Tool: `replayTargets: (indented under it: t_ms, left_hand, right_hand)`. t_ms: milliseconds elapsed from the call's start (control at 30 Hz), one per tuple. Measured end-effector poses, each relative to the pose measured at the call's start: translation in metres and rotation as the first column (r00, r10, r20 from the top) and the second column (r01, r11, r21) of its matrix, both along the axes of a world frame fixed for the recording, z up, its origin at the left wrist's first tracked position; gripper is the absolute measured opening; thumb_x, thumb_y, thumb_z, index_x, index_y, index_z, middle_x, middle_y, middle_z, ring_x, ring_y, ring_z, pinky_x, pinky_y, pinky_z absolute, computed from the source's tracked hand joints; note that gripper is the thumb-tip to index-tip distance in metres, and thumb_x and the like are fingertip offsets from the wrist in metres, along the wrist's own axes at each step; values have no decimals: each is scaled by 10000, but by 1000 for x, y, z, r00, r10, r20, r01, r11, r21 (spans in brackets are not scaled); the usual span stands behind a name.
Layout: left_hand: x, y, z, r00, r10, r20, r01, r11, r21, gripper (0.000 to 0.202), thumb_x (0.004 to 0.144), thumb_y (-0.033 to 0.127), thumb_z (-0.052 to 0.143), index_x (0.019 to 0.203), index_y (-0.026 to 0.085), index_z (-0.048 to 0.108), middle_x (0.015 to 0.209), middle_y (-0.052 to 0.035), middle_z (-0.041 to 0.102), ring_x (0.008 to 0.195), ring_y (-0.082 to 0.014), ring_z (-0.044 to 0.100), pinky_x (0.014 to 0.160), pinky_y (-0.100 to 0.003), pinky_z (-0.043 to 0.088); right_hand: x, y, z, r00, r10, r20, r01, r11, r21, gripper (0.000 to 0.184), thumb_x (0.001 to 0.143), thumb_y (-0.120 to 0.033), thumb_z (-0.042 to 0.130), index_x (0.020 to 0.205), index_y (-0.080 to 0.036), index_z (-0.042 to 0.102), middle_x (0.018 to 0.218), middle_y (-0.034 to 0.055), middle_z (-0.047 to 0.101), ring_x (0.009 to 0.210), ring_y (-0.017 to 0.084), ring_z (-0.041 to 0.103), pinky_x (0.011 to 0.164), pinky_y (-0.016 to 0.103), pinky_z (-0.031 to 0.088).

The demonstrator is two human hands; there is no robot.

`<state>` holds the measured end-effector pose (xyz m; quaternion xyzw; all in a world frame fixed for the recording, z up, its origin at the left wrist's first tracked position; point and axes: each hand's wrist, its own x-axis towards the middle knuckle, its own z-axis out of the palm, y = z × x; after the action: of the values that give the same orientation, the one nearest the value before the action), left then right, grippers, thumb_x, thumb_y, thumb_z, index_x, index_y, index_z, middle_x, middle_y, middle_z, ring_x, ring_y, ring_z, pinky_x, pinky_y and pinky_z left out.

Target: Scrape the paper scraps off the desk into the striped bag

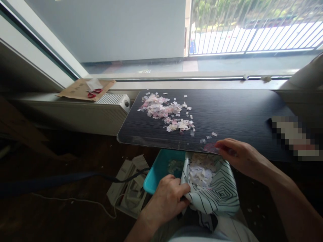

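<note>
My left hand (169,194) is closed on the near-left rim of a fabric bin (223,198), pale green with black lines. White and beige paper scraps (202,173) lie inside it. At the table's front edge, just above the bin, my right hand (238,153) is closed on a thin, see-through pink piece (211,148) lying flat against the top; its exact kind I cannot make out. A few loose scraps (209,137) lie beside that piece. Farther left on the dark table (227,111) spreads a pile of small pinkish-white scraps (161,107).
A teal plastic bin (154,174) stands left of the fabric bin, below the table edge. Red-handled scissors (94,93) rest on a brown envelope (75,89) by the radiator (111,109). An open box (130,193) and a cable (85,200) are on the floor. A blurred-out object (294,137) lies at right.
</note>
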<state>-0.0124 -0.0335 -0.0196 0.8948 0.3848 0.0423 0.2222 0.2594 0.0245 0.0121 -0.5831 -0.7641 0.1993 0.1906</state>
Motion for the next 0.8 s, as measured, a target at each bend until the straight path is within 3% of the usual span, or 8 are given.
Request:
replayTargets:
  t_ms: [133, 233, 400, 533, 800]
  left_hand:
    - [2, -2, -1, 1000, -7, 10, 7, 1000, 5, 54, 801, 217, 583, 751, 202, 570, 639, 21, 539, 629, -155, 516, 703, -284, 378]
    - [6, -1, -2, 1000, -22, 13, 21, 1000, 9, 69, 802, 218, 579, 737, 200, 562, 636, 20, 539, 627, -155, 516, 699, -286, 376]
    - [15, -1, 1, 999, -31, 28, 31, 1000, -6, 76, 790, 201, 585, 724, 197, 547, 635, 25, 534, 625, -147, 515, 705, -282, 379]
    - [18, 0, 3, 999, -28, 32, 28, 1000, -8, 70, 791, 196, 577, 729, 196, 545, 641, 25, 534, 631, -148, 520, 710, -285, 382]
    - [20, 2, 2, 998, -49, 27, 49, 999, -1, 70, 786, 186, 562, 721, 197, 540, 636, 22, 541, 623, -152, 520, 696, -286, 386]
  right_hand:
    - [27, 4, -14, 979, -202, -6, 202, 976, 81, 214, 804, -323, 542, 949, -219, 661, 822, 23, 684, 615, 144, 593, 589, 265, 469]
    - [38, 15, -21, 959, -281, -20, 282, 952, 119, 239, 806, -335, 534, 963, -211, 665, 802, 26, 684, 604, 148, 601, 595, 273, 469]
    - [36, 28, -20, 973, -231, 7, 227, 959, 167, 238, 815, -292, 497, 957, -206, 668, 842, 32, 688, 654, 149, 609, 609, 263, 460]
    - [36, 22, -15, 985, -169, 36, 162, 976, 145, 220, 802, -278, 502, 925, -220, 675, 834, 21, 694, 647, 144, 605, 595, 251, 454]
    - [44, 14, -18, 971, -240, -1, 239, 966, 94, 203, 767, -276, 527, 892, -223, 677, 758, 0, 693, 622, 141, 615, 587, 246, 457]
